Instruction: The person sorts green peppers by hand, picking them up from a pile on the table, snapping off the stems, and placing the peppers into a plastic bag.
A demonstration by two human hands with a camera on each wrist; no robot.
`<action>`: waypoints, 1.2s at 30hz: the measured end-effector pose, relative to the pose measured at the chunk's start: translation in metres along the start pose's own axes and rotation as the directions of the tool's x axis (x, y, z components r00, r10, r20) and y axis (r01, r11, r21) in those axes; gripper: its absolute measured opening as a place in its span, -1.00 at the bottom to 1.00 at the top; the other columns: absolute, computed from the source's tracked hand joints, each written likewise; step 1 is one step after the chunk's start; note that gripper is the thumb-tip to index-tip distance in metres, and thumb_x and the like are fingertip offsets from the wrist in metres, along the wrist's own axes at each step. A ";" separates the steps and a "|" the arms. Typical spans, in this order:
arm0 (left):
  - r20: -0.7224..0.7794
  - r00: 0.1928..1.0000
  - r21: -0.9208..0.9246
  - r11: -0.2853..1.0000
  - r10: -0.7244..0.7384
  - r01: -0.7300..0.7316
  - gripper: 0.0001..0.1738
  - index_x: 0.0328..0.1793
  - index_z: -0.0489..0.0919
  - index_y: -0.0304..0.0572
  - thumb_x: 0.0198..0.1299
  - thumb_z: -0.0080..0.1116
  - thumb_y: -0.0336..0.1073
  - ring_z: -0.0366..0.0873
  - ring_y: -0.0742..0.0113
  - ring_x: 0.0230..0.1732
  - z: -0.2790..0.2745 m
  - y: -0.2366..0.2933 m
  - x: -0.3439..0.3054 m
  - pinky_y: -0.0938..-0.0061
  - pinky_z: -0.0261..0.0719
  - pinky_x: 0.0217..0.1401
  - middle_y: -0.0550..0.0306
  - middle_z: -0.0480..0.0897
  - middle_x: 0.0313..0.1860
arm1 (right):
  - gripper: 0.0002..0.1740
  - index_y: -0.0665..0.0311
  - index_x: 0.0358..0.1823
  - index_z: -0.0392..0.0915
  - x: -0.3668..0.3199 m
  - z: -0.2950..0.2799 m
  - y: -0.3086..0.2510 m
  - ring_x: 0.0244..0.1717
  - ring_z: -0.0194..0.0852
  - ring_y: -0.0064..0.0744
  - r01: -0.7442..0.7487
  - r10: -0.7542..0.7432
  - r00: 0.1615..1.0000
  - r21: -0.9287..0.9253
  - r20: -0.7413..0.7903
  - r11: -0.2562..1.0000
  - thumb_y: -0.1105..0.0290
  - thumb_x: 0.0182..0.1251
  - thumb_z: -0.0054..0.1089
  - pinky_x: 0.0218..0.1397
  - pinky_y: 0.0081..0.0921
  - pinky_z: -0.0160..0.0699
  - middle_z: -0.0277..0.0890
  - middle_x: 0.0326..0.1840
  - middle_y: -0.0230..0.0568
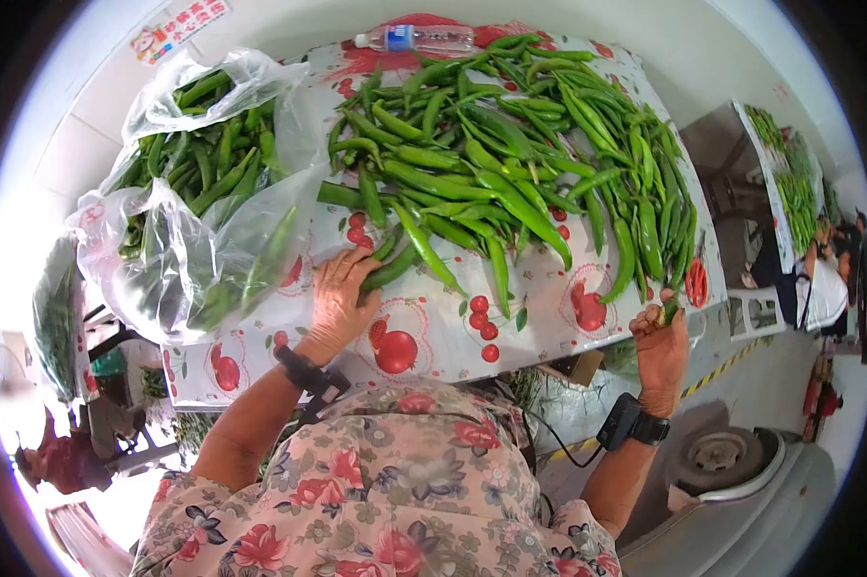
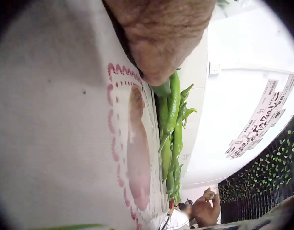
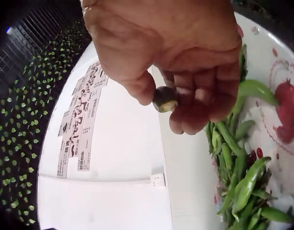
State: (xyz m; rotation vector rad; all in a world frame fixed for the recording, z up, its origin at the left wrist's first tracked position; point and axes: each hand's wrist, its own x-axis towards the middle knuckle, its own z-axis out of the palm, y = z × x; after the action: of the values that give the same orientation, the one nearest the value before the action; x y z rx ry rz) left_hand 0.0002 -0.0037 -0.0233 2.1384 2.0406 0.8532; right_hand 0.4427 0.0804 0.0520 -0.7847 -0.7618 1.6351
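Note:
My left hand (image 1: 340,293) is low on the tablecloth at the near edge of a pile of long green peppers (image 1: 453,178). Between its thumb and fingers it holds a darker green pepper (image 1: 391,270), whose far end points into the pile. In the left wrist view, the hand covers most of this pepper. Off the table's right front corner, my right hand (image 1: 660,351) is raised, palm up. Its thumb and fingers pinch a short dark green pepper piece (image 3: 165,99) with a pale broken end.
An open clear plastic bag (image 1: 260,231) full of green peppers stands at the left. A plastic bottle (image 1: 419,38) lies on red netting at the back. Red-handled scissors (image 1: 696,281) lie at the right edge. Beyond stands another table (image 1: 762,159) with peppers and a person beside it.

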 end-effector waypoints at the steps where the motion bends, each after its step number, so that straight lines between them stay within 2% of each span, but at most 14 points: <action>1: -0.009 1.000 0.004 1.000 0.006 -0.006 -0.53 0.02 0.54 -0.09 -0.13 0.22 -0.35 0.37 0.04 0.24 0.000 0.000 0.000 0.10 0.23 0.29 0.10 0.50 0.17 | -0.63 0.29 0.13 0.39 -0.008 -0.007 -0.001 -0.19 0.47 -0.42 0.011 -0.011 1.000 0.064 0.004 0.998 0.19 0.47 -0.07 -0.02 -0.43 0.50 0.51 -0.16 -0.24; 4: 0.009 1.000 0.061 0.998 0.007 -0.008 -0.52 0.05 0.53 -0.15 -0.11 0.22 -0.36 0.37 -0.02 0.24 0.001 -0.001 -0.001 0.11 0.22 0.32 0.04 0.50 0.19 | -0.67 0.28 0.13 0.40 -0.040 -0.015 -0.003 -0.13 0.48 -0.39 0.081 -0.060 0.973 0.084 -0.225 0.993 0.25 0.49 -0.09 0.01 -0.41 0.51 0.52 -0.07 -0.22; 5: 0.006 1.000 0.043 0.999 0.020 -0.021 -0.52 0.06 0.52 -0.15 -0.10 0.21 -0.37 0.36 -0.02 0.26 0.001 -0.002 -0.001 0.11 0.20 0.34 0.05 0.50 0.21 | -0.68 0.28 0.15 0.39 -0.047 -0.031 0.000 -0.07 0.49 -0.36 0.093 -0.066 0.969 0.105 -0.238 0.990 0.28 0.49 -0.10 0.04 -0.40 0.52 0.52 0.01 -0.20; 8: -0.004 0.999 0.044 0.998 0.054 -0.054 -0.52 0.07 0.52 -0.15 -0.09 0.20 -0.38 0.36 -0.01 0.26 0.003 -0.004 -0.002 0.12 0.19 0.35 0.06 0.51 0.21 | -0.70 0.29 0.09 0.43 -0.071 -0.055 0.015 -0.08 0.50 -0.31 0.130 -0.071 0.910 0.120 -0.409 0.984 0.29 0.49 -0.11 0.05 -0.38 0.55 0.52 -0.01 -0.16; 12: -0.019 0.995 0.045 0.994 0.096 -0.095 -0.53 0.07 0.51 -0.14 -0.07 0.20 -0.39 0.37 0.00 0.25 0.006 -0.007 -0.002 0.12 0.18 0.35 0.08 0.51 0.20 | -0.73 0.28 0.05 0.43 -0.104 -0.105 0.059 -0.07 0.50 -0.28 0.081 0.046 0.897 0.266 -0.440 0.961 0.30 0.49 -0.11 0.05 -0.35 0.55 0.52 -0.03 -0.15; 14: -0.025 0.994 0.049 0.994 0.102 -0.101 -0.54 0.06 0.52 -0.13 -0.08 0.19 -0.38 0.38 0.02 0.25 0.006 -0.005 -0.001 0.12 0.21 0.32 0.09 0.52 0.18 | -0.75 0.27 0.03 0.43 -0.120 -0.120 0.081 -0.07 0.49 -0.27 0.053 0.105 0.878 0.312 -0.468 0.949 0.30 0.49 -0.11 0.05 -0.34 0.55 0.52 -0.04 -0.15; 15: -0.029 0.994 0.052 0.993 0.104 -0.102 -0.54 0.05 0.52 -0.13 -0.09 0.19 -0.37 0.38 0.03 0.24 0.006 -0.005 -0.001 0.12 0.22 0.31 0.09 0.52 0.17 | -0.76 0.25 0.02 0.43 -0.125 -0.118 0.089 -0.07 0.48 -0.29 0.031 0.148 0.823 0.303 -0.548 0.953 0.29 0.49 -0.11 0.03 -0.35 0.54 0.51 -0.06 -0.17; 18: -0.013 0.994 0.058 0.993 0.106 -0.105 -0.54 0.08 0.50 -0.16 -0.05 0.18 -0.39 0.39 -0.02 0.23 0.005 -0.005 -0.002 0.12 0.20 0.34 0.07 0.52 0.19 | -0.78 0.23 -0.02 0.43 -0.136 -0.129 0.114 -0.08 0.48 -0.30 0.006 0.214 0.810 0.372 -0.546 0.928 0.30 0.49 -0.11 0.01 -0.36 0.53 0.51 -0.08 -0.20; 22: -0.005 0.995 0.046 0.994 0.101 -0.100 -0.54 0.09 0.50 -0.16 -0.05 0.17 -0.39 0.38 -0.02 0.24 0.003 -0.003 -0.001 0.12 0.21 0.34 0.06 0.51 0.20 | -0.79 0.20 -0.03 0.42 -0.135 -0.127 0.123 -0.13 0.49 -0.33 -0.054 0.253 0.672 0.295 -0.696 0.954 0.27 0.48 -0.10 -0.01 -0.31 0.53 0.51 -0.13 -0.26; 25: -0.013 0.995 0.058 0.994 0.098 -0.097 -0.54 0.07 0.51 -0.15 -0.06 0.18 -0.39 0.39 0.00 0.24 0.004 -0.003 -0.001 0.12 0.21 0.32 0.07 0.52 0.19 | -0.77 0.20 -0.01 0.41 -0.126 -0.141 0.125 -0.14 0.50 -0.34 -0.095 0.209 0.688 0.199 -0.695 0.975 0.26 0.47 -0.10 -0.01 -0.31 0.53 0.51 -0.14 -0.27; 28: -0.030 0.994 0.079 0.991 0.107 -0.104 -0.54 0.05 0.52 -0.12 -0.09 0.19 -0.39 0.40 0.04 0.22 0.005 -0.004 -0.001 0.13 0.23 0.29 0.10 0.52 0.17 | -0.69 0.22 0.14 0.35 -0.116 -0.148 0.122 -0.07 0.51 -0.24 -0.133 0.219 0.702 0.177 -0.678 0.975 0.26 0.47 -0.07 0.00 -0.32 0.59 0.47 0.02 -0.12; 31: -0.039 0.993 0.086 0.991 0.109 -0.106 -0.54 0.05 0.52 -0.12 -0.10 0.20 -0.39 0.41 0.03 0.22 0.005 -0.003 0.000 0.14 0.24 0.28 0.09 0.53 0.16 | -0.54 0.26 0.30 0.23 -0.100 -0.130 0.114 0.01 0.50 -0.16 -0.168 0.272 0.565 0.214 -0.779 0.962 0.25 0.45 -0.05 0.02 -0.28 0.60 0.33 0.19 0.00; 34: -0.034 0.995 0.081 0.992 0.095 -0.093 -0.53 0.04 0.53 -0.12 -0.10 0.20 -0.39 0.41 0.03 0.21 0.004 -0.001 0.001 0.14 0.25 0.28 0.09 0.53 0.15 | -0.41 0.28 0.40 0.10 -0.098 -0.133 0.120 0.13 0.44 -0.07 -0.315 0.162 0.578 -0.035 -0.799 0.949 0.23 0.44 -0.03 0.06 -0.26 0.58 0.15 0.36 0.06; 36: -0.031 0.996 0.077 0.994 0.084 -0.081 -0.54 0.04 0.53 -0.12 -0.10 0.19 -0.39 0.40 0.01 0.21 0.004 -0.001 0.001 0.12 0.24 0.28 0.09 0.53 0.15 | -0.41 0.28 0.39 0.13 -0.099 -0.136 0.121 0.15 0.43 -0.09 -0.354 0.168 0.579 -0.060 -0.798 0.933 0.23 0.43 0.00 0.10 -0.25 0.56 0.16 0.38 0.05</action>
State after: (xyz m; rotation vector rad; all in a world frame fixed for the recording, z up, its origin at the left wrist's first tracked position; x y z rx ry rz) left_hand 0.0013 -0.0012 -0.0269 2.2779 2.0452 0.8414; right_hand 0.5035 -0.0274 -0.1144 -1.7008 -0.1667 1.2471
